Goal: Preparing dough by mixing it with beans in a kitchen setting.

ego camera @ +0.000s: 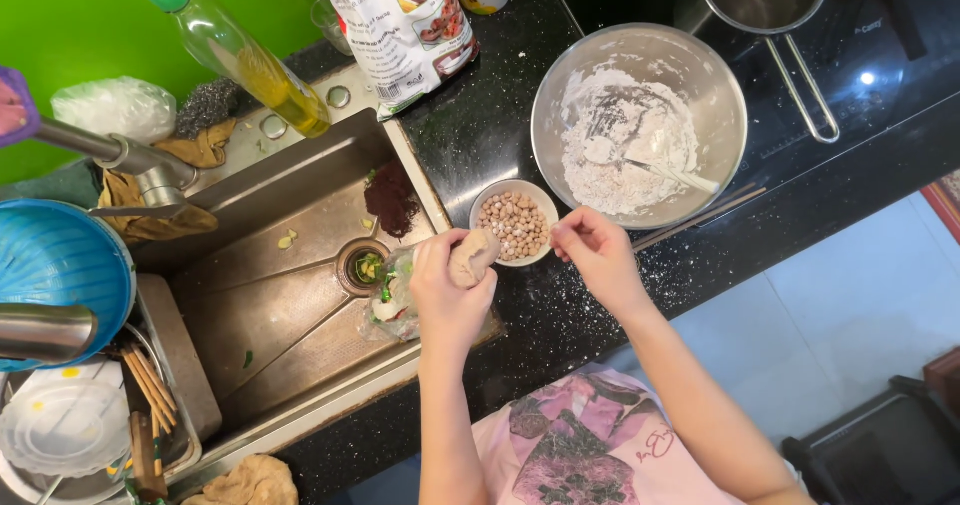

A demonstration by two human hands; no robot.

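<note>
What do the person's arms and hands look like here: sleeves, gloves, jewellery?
Both forearms are bare from wrist to elbow, with no sleeve in view. The left hand and right hand wear no gloves. No rings, watch or bracelets are visible. The only clothing showing is a pale pink garment with a dark purple and grey printed graphic on the torso below the arms.

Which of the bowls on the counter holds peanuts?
The small white bowl by the hands; the big steel bowl behind it holds white flour and a spoon.
</note>
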